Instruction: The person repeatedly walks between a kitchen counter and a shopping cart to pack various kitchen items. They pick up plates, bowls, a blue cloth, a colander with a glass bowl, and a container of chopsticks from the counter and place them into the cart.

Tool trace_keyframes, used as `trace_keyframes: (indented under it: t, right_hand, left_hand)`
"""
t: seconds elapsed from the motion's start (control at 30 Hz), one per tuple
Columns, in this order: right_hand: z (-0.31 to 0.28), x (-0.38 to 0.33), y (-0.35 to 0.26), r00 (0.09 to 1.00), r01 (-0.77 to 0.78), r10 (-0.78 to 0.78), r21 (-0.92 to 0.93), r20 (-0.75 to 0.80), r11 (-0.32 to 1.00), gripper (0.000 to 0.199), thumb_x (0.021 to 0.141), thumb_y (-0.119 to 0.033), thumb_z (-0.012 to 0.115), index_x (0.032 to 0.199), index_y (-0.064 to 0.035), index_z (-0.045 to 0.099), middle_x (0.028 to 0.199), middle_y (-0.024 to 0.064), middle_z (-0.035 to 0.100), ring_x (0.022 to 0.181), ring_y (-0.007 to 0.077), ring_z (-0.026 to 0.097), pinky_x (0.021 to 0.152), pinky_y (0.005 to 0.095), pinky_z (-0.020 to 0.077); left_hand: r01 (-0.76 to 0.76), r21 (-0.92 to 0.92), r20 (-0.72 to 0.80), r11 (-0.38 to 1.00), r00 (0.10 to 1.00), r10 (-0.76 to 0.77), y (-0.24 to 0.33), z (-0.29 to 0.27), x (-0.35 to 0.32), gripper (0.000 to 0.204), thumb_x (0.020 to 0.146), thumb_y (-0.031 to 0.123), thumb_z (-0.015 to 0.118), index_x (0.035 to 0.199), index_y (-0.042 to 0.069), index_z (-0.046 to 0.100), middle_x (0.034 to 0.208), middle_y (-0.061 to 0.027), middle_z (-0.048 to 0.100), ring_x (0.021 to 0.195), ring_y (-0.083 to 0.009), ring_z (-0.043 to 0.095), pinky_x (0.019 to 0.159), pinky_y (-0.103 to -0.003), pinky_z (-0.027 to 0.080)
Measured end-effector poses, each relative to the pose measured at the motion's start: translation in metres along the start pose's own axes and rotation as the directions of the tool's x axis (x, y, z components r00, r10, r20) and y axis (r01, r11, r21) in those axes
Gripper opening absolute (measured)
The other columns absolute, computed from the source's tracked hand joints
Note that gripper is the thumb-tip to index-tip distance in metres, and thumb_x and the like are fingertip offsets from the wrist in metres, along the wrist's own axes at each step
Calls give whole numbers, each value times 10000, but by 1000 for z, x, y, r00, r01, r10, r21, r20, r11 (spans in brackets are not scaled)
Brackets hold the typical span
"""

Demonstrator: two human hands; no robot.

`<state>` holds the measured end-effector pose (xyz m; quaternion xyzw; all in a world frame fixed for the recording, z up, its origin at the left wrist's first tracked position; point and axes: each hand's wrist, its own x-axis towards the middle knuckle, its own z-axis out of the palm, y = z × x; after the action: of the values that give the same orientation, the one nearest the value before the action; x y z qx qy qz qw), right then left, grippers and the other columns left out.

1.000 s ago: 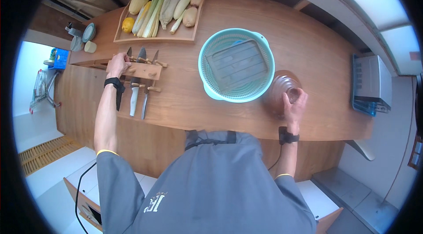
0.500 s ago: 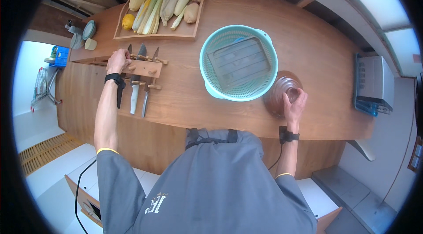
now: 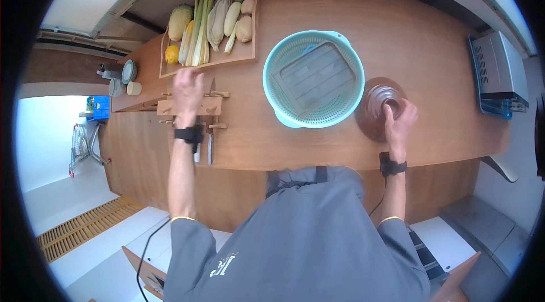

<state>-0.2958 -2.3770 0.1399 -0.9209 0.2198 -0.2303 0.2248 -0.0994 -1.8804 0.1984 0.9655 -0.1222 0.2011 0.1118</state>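
Note:
My left hand hovers over the wooden knife rack, its fingers slightly spread and nothing seen in them. Knives stand in the rack between small pegs; one steel knife handle sticks out toward me, and others are partly hidden by the hand and wrist. On the right, my right hand grips the raised ring in the middle of a round, glossy brown dish, which sits on the table. Beside it stands a turquoise colander with a clear grey plastic tray inside.
A wooden tray of vegetables stands at the back left. Bowls and a cream cup are at the far left. A grey box-shaped appliance occupies the right end of the wooden table. A cable hangs from my left sleeve.
My left hand has come off the left end of the knife rack and moved right, over it. My right hand keeps its grip on the brown dish. The whole view has shifted slightly.

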Motion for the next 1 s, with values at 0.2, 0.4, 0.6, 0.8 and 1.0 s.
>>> trace_keyframes:
  t: [0.2,0.4,0.6,0.8,1.0]
  right_hand:
    - [-19,5,-55,998,55,-48,287,-32,956,236,797,-116,674,989,-12,584,971,122,579,913,286,554,797,372,451]
    - [-15,-1,-74,988,121,-150,384,48,916,129,799,-71,658,900,-15,601,884,121,593,838,282,569,728,369,461]
    - [-7,-12,-83,979,124,-184,465,87,877,108,791,-48,656,875,-9,600,861,112,594,819,280,570,715,369,461]
    - [0,-13,-92,976,120,-193,488,103,865,108,790,-57,659,871,-12,604,861,114,596,814,281,572,708,365,465]
    - [7,-1,-113,946,193,-295,502,132,843,150,786,-63,652,919,-21,598,881,119,589,850,293,579,725,384,480]
  left_hand:
    - [-178,-432,136,884,956,259,175,22,16,281,794,160,664,1021,20,577,984,-156,593,928,-320,595,794,-406,501]
    - [-33,-290,391,956,908,150,206,68,19,340,808,196,652,1071,-6,580,1044,-199,616,1002,-353,589,845,-442,481]
    - [40,-385,431,922,891,141,193,76,26,257,838,150,576,1028,-22,601,854,-214,660,834,-365,645,770,-428,508]
    - [393,-545,561,741,828,-27,186,49,26,236,871,113,529,1050,-28,594,885,-183,671,772,-267,672,678,-355,546]
    - [591,-712,585,380,798,-145,152,40,14,212,946,114,477,1096,-9,560,846,-46,631,651,-92,579,550,-256,513]
